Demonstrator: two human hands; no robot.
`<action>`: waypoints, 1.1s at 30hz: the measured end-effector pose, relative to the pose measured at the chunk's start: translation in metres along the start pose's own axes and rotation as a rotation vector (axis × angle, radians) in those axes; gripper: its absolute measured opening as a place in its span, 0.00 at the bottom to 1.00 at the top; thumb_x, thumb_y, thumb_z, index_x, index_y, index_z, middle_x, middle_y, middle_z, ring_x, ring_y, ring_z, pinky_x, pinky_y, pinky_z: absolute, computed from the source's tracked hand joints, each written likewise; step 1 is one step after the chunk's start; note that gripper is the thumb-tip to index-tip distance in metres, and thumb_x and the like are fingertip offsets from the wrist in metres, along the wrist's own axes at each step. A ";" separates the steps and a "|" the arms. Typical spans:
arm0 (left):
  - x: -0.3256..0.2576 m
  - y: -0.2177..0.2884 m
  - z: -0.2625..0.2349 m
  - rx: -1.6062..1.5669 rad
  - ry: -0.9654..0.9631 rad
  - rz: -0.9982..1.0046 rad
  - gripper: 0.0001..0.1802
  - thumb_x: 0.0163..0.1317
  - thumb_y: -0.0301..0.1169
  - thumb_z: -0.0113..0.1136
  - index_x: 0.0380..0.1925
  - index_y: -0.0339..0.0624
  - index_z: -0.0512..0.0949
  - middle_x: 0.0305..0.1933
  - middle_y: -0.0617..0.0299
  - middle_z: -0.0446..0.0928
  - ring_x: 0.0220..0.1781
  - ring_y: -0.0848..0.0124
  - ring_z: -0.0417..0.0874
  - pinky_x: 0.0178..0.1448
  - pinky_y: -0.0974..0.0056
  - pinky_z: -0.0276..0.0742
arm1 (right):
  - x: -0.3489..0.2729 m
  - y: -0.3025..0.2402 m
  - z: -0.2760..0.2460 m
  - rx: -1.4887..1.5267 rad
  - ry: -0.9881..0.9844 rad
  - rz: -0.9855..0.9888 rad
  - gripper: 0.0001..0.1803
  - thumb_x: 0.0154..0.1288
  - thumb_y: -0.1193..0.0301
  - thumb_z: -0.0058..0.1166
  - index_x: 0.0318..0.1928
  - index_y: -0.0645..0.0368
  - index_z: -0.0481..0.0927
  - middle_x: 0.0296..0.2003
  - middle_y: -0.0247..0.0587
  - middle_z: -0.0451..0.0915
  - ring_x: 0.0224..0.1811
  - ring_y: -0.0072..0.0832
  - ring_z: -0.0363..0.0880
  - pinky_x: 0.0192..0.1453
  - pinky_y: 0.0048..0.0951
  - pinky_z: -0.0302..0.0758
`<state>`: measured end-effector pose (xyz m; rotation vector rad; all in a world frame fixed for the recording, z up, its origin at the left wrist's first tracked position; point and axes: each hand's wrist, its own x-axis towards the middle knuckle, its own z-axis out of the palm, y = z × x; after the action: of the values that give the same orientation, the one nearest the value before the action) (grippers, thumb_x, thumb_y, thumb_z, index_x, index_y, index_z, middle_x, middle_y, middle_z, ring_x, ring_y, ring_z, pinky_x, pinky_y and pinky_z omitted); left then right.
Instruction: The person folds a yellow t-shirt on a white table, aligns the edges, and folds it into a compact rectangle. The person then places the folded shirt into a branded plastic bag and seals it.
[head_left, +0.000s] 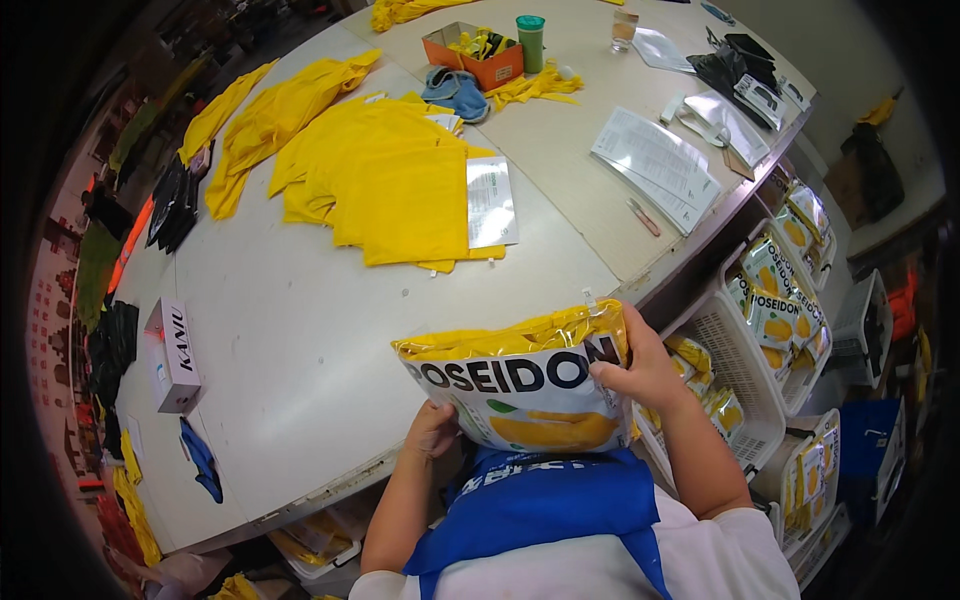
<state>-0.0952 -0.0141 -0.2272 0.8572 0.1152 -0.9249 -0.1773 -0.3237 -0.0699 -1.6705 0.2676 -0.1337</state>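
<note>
A clear plastic package [525, 385] holds folded yellow cloth and a white printed insert with a yellow picture. It is held upright in front of my blue apron [545, 500], just off the table's near edge. My left hand [433, 428] grips its lower left corner, the fingertips partly hidden behind it. At the upper right side, my right hand [642, 362] pinches the package with the thumb in front and the fingers behind. Beyond it on the table lies a fanned stack of folded yellow cloth pieces [385, 185], with a white printed card [490, 205] at its right end.
White baskets [745, 375] full of similar packages stand along the right. On the table [300, 370] are an orange box [490, 68], a green-lidded cup [530, 45], a blue cloth [455, 95], printed sheets [655, 165], a pen [643, 218] and a white box [175, 360].
</note>
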 end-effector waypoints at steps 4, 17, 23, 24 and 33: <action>-0.006 0.010 0.002 0.092 -0.006 0.046 0.47 0.38 0.45 0.79 0.59 0.40 0.68 0.57 0.59 0.76 0.59 0.62 0.75 0.64 0.56 0.68 | -0.002 -0.003 0.004 -0.120 -0.056 0.097 0.28 0.53 0.69 0.63 0.54 0.63 0.71 0.37 0.43 0.81 0.38 0.25 0.79 0.46 0.26 0.75; -0.001 0.027 0.042 0.350 0.276 0.223 0.57 0.52 0.45 0.70 0.73 0.56 0.40 0.68 0.54 0.62 0.66 0.60 0.65 0.63 0.58 0.67 | 0.004 -0.049 0.060 -0.206 0.066 -0.032 0.24 0.58 0.70 0.63 0.53 0.64 0.72 0.38 0.47 0.81 0.40 0.29 0.81 0.47 0.27 0.75; 0.007 0.056 0.014 -0.335 -0.114 0.096 0.45 0.59 0.69 0.43 0.66 0.48 0.61 0.68 0.55 0.65 0.68 0.57 0.65 0.70 0.48 0.61 | 0.040 -0.015 0.154 -0.355 -0.306 -0.126 0.27 0.62 0.64 0.59 0.57 0.64 0.69 0.51 0.55 0.75 0.51 0.42 0.77 0.56 0.36 0.73; 0.008 0.065 0.011 -0.385 -0.008 0.133 0.44 0.62 0.68 0.36 0.65 0.45 0.63 0.66 0.53 0.66 0.66 0.56 0.69 0.69 0.49 0.63 | 0.053 0.009 0.164 -0.313 -0.344 -0.078 0.27 0.62 0.63 0.58 0.57 0.64 0.69 0.52 0.56 0.74 0.53 0.43 0.76 0.58 0.37 0.72; 0.001 0.061 -0.099 -0.238 0.288 0.224 0.25 0.68 0.42 0.52 0.58 0.37 0.68 0.56 0.54 0.75 0.55 0.62 0.78 0.58 0.59 0.75 | 0.114 0.065 0.239 -0.654 -0.531 -0.340 0.27 0.57 0.68 0.61 0.57 0.61 0.71 0.51 0.53 0.74 0.57 0.47 0.70 0.61 0.38 0.69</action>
<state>-0.0237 0.0726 -0.2578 0.7594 0.3643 -0.5612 -0.0154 -0.1293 -0.1710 -2.3146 -0.4238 0.1661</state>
